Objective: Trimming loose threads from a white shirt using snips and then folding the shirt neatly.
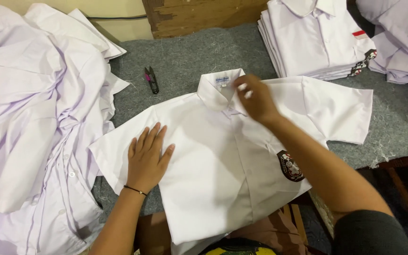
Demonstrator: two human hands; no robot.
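A white short-sleeved shirt (213, 160) lies face up on the grey felt table (185, 56), collar away from me, with a dark round badge (290, 166) on its chest pocket. My left hand (147, 156) lies flat, fingers spread, on the shirt's left shoulder and chest. My right hand (256, 99) reaches across to the collar (216, 89) and pinches the fabric at the collar's right side near the top button.
A heap of loose white shirts (34, 123) covers the left side. A neat stack of folded white shirts (315, 38) sits at the back right, more white cloth (402, 42) beyond. Small black thread snips (151, 79) lie on the felt behind the shirt.
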